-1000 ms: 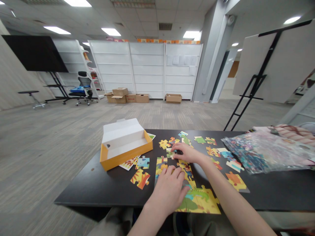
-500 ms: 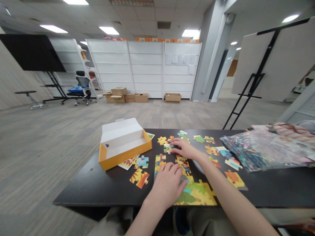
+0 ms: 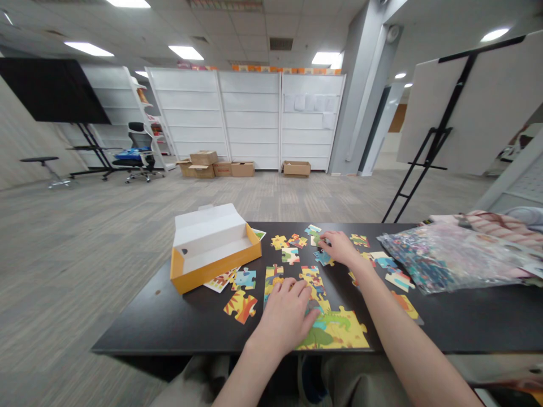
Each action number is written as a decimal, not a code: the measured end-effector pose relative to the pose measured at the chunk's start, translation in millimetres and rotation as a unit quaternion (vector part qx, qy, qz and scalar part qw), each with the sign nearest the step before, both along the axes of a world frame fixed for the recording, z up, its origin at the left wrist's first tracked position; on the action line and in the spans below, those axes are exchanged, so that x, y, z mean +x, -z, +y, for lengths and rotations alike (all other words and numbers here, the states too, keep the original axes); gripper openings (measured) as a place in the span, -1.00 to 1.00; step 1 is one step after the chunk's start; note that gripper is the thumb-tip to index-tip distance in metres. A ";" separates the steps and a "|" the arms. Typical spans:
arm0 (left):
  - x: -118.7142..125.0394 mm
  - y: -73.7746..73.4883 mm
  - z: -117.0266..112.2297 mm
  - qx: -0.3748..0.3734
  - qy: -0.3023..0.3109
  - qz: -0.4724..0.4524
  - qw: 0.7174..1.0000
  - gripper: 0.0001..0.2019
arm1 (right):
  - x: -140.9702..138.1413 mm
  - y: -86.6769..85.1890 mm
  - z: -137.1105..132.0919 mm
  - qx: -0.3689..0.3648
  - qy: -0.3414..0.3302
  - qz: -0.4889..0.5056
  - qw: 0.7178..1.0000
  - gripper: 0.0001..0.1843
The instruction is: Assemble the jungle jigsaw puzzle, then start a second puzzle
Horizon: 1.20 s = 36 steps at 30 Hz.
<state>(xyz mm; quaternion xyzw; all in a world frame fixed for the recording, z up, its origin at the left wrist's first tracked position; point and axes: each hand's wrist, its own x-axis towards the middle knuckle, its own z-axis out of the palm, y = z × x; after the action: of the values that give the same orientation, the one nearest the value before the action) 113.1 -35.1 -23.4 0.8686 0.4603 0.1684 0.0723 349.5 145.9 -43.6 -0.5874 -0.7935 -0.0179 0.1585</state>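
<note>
While the left hand [image 3: 283, 308] lies loosely spread on the joined puzzle [image 3: 341, 332] at lower centre, the right hand [image 3: 340, 246] curls at a green piece [image 3: 314, 241] right of mid-frame, its grip impossible to tell, and a light pinch by the edges would probably serve best.
</note>
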 end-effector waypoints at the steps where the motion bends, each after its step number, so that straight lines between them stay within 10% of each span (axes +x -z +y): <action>1: -0.1 0.0 -0.3 -0.001 0.000 -0.001 1.000 -0.64 | -1.9 2.5 1.0 -0.001 0.007 -0.005 1.000 -0.72; 27: -1.8 0.1 0.4 0.005 0.001 0.005 1.000 -0.64 | 2.7 -0.8 2.7 -0.055 0.069 0.113 0.990 -0.47; 31: -1.8 -1.7 -0.2 -0.002 0.003 0.002 1.000 -0.64 | -0.2 -10.4 -1.1 -0.010 0.047 0.123 0.991 -0.76; 36: -3.9 -0.4 0.2 -0.006 0.011 -0.029 1.000 -0.66 | -18.2 -27.4 -15.4 -0.096 -0.025 0.356 0.929 -0.77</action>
<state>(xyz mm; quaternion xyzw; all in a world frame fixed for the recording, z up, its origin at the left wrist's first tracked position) 109.3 -34.8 -23.0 0.8678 0.4497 0.1900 0.0923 331.3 130.5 -16.2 -0.5475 -0.6975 0.2724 0.3735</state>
